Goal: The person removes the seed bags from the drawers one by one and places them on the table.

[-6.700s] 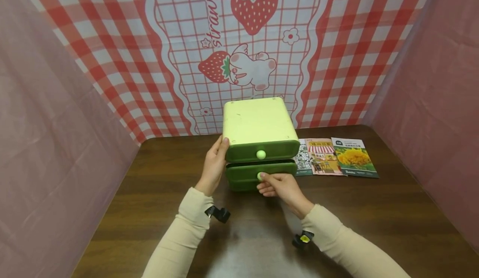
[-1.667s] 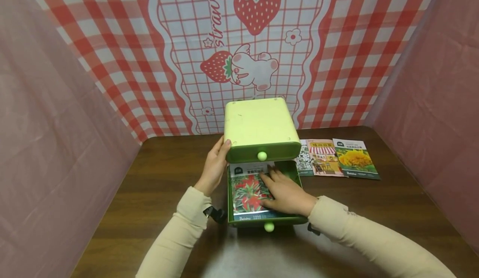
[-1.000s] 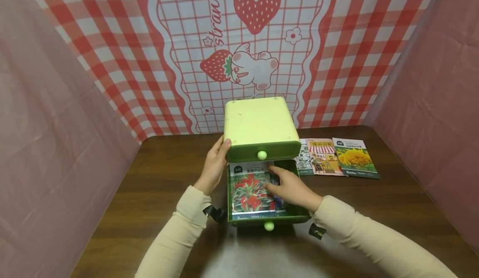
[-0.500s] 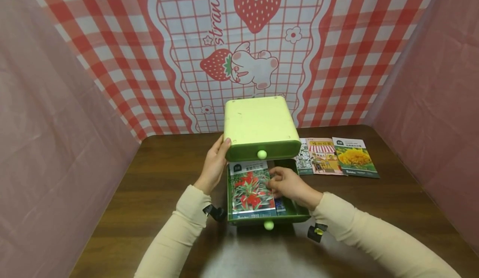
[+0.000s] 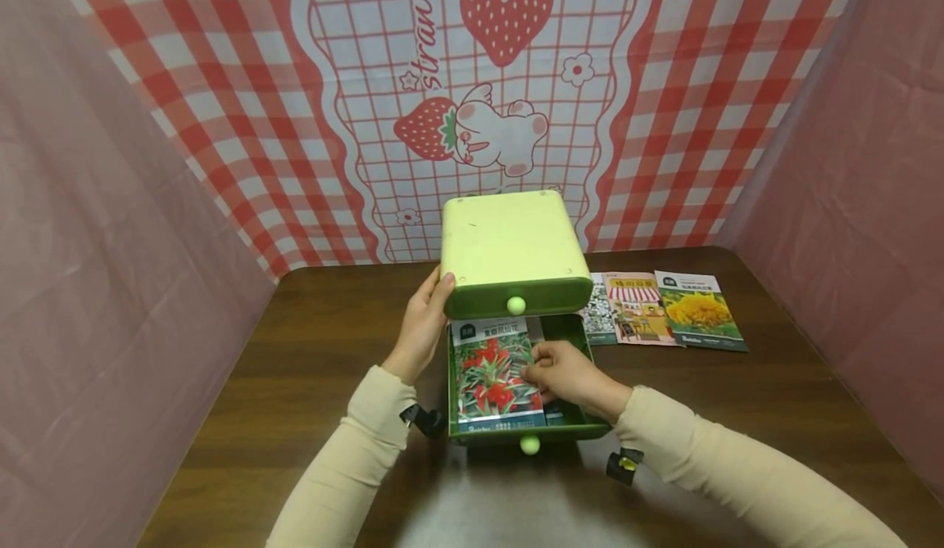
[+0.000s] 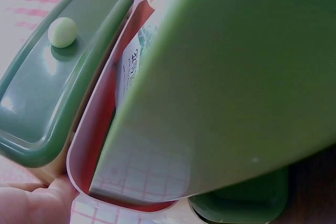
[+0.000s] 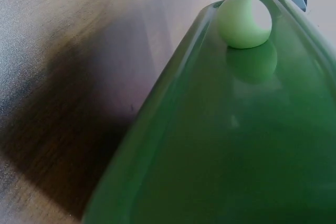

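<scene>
A pale-green two-drawer box (image 5: pixel 512 237) stands at the back of the table, its lower drawer (image 5: pixel 599 429) pulled out. My left hand (image 5: pixel 420 323) rests on the box's left side, thumb at the front corner; in the left wrist view that hand (image 6: pixel 37 203) lies against the side. Inside the drawer is a seed packet with red flowers (image 5: pixel 490 380), partly over a darker packet (image 5: pixel 553 415). My right hand (image 5: pixel 564 372) pinches the red-flower packet's right edge with thumb and curled fingers. The right wrist view shows the drawer's green front with its round knob (image 7: pixel 244 22), not the fingers.
Right of the box lie a white-flower packet (image 5: pixel 599 319), a pink packet with a striped awning picture (image 5: pixel 637 310) and a yellow-flower packet (image 5: pixel 696 310). The upper drawer (image 5: pixel 479 301) is closed. A checked strawberry cloth (image 5: pixel 509 81) hangs behind the wooden table (image 5: pixel 324 384).
The lower drawer has been pulled out. My right hand has gone from its knob to lying flat on the packets, then curled at the red-flower packet's right edge. The left hand has stayed.
</scene>
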### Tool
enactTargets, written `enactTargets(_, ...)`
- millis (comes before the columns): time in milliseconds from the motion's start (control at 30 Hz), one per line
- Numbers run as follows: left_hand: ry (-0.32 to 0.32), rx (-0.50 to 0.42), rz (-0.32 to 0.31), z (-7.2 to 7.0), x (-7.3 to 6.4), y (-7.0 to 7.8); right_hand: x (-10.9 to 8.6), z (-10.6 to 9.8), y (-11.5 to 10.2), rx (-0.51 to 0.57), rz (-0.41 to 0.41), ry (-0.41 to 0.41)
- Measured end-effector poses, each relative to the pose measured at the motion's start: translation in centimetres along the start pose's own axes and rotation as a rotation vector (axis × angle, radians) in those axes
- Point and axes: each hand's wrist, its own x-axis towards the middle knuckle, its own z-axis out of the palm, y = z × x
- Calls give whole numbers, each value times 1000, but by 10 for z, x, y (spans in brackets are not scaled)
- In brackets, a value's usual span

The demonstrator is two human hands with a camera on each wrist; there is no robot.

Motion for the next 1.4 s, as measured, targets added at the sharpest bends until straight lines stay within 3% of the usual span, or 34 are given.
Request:
enactTargets(433, -6, -7, 4, 0, 0, 0, -3, -8, -3, 34, -47, 34)
enactTargets(600, -15, -3, 4, 0, -1, -1, -6, -15, -4, 57, -11, 24)
enactTargets(1133, -4, 23, 9, -1, 0, -1, -43, -43, -6, 59, 87, -2)
enactTargets(1400, -8, 26, 2, -1, 0, -1, -69, -61, 5, 142, 70, -45)
